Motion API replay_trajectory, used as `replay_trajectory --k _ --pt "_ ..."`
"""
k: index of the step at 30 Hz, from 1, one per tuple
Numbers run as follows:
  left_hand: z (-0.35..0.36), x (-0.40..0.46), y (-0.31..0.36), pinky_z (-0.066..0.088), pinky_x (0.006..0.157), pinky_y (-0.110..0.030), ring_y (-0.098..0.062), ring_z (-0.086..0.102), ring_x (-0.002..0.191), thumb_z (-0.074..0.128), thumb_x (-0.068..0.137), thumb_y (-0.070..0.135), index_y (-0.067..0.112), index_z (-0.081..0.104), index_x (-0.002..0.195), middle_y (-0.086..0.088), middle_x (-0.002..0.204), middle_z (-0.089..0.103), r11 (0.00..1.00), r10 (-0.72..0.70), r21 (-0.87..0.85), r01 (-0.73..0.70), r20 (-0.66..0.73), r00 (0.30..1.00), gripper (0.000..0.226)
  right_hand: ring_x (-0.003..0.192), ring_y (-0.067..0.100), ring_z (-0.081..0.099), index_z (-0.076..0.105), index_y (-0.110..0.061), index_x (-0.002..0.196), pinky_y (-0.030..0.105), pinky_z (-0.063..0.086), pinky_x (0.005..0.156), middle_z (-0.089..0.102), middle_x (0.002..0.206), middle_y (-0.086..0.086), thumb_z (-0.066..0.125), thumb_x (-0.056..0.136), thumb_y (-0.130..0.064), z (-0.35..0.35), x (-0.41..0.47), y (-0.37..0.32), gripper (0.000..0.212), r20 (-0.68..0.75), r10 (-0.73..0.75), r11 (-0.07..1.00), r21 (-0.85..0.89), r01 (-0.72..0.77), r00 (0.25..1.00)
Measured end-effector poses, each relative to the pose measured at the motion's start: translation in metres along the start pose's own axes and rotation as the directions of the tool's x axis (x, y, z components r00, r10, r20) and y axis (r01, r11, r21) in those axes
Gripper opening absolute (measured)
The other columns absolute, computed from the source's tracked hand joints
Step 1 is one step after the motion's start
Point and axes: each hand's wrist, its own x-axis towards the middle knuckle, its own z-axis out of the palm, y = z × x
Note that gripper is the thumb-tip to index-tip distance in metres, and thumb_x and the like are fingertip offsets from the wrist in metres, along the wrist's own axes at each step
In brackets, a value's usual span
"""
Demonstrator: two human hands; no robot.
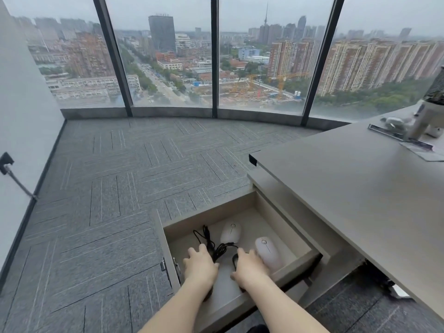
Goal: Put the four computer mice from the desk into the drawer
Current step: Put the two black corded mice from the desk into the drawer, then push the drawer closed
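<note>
An open drawer (209, 213) sticks out from under the desk (348, 188). Two white mice lie inside it: one (230, 233) near the back, the other (268, 254) by the right wall. Tangled black cables (211, 243) lie at the back left. My left hand (199, 266) is palm-down over a dark mouse that it almost entirely hides. My right hand (249, 265) covers a black wired mouse (235, 260), whose edge shows by my thumb. It touches the right white mouse.
Grey carpet (120, 188) spreads left and ahead to floor-height windows (168, 68). A wall socket with a plugged cable (7, 162) is on the left wall. At the desk's far right stand a monitor foot (422, 123) and small items.
</note>
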Motion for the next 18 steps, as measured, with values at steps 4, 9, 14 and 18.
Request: replay_trajectory --k 4,9,14,18 --pt "-0.022 -0.005 0.003 0.039 0.099 -0.041 -0.040 0.046 0.120 0.045 0.091 0.023 0.012 0.046 0.128 -0.016 0.135 0.044 0.988 0.081 -0.120 -0.097 -0.130 0.988 0.038 0.117 0.029 0.052 0.050 -0.019 0.130 0.039 0.046 0.091 0.051 0.128 0.009 0.046 0.093 -0.026 -0.007 -0.021 0.006 0.037 -0.265 -0.116 0.975 0.154 0.161 0.957" --pt "-0.060 -0.021 -0.011 0.040 0.096 -0.034 -0.028 0.053 0.116 0.045 0.089 0.011 0.014 0.059 0.120 -0.010 0.128 0.057 0.900 0.157 -0.314 -0.302 -0.411 0.898 0.034 0.102 0.014 0.059 0.064 -0.021 0.114 0.027 0.047 0.085 0.065 0.114 -0.004 0.047 0.095 -0.024 -0.006 -0.069 0.023 0.026 -0.467 -0.210 0.877 0.300 0.377 0.859" --pt "-0.070 -0.048 -0.051 0.045 0.089 -0.035 -0.023 0.056 0.110 0.043 0.093 0.012 0.013 0.058 0.118 -0.009 0.123 0.059 0.812 0.031 -0.487 -0.321 -0.513 0.858 0.029 0.077 0.005 0.059 0.066 -0.025 0.089 0.021 0.046 0.069 0.067 0.086 -0.010 0.052 0.094 -0.028 0.016 -0.121 0.021 0.015 -0.498 -0.288 0.786 0.365 0.499 0.818" --pt "-0.054 -0.063 -0.085 0.042 0.088 -0.037 -0.028 0.054 0.114 0.039 0.095 0.018 0.010 0.051 0.128 -0.012 0.130 0.056 0.745 -0.153 -0.649 -0.154 -0.391 0.908 0.036 0.080 0.006 0.060 0.064 -0.026 0.089 0.023 0.052 0.073 0.066 0.086 -0.010 0.059 0.086 -0.055 0.043 -0.150 0.009 0.030 -0.371 -0.365 0.757 0.417 0.504 0.854"
